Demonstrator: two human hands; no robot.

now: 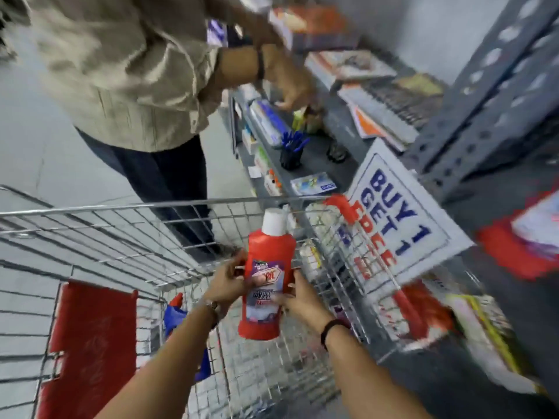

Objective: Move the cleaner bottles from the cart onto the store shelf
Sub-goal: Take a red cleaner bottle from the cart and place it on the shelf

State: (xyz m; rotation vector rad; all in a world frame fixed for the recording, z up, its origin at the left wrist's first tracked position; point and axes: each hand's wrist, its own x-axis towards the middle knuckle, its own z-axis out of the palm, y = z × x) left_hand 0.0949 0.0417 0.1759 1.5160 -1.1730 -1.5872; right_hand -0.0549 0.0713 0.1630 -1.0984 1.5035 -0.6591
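Leftmost, a red panel (90, 343) hangs against the near left wall of the wire cart (127, 231), whose top rail runs across the scene from left to right. Blue packaging (175, 316) lies low inside the cart, partly hidden by the left forearm. Beyond the far rail stands another person (127, 71), with bare floor to their left. Centre: the red bottle (269, 276), held above the open cart, clear of its rails. Its long axis runs near to far, slightly tilted, white cap (273, 220) pointing away, base toward the wearer, label facing up. The left hand (227, 282) grips its left side; the right hand (298, 300) grips its right side, fingers wrapped onto the label. Right of the cart, a "BUY 1 GET 1" sign (402, 219) just beside the cart's red corner. Farther right, the grey shelf (338, 131) carries notebooks, a pen cup (292, 152) and blurred goods.
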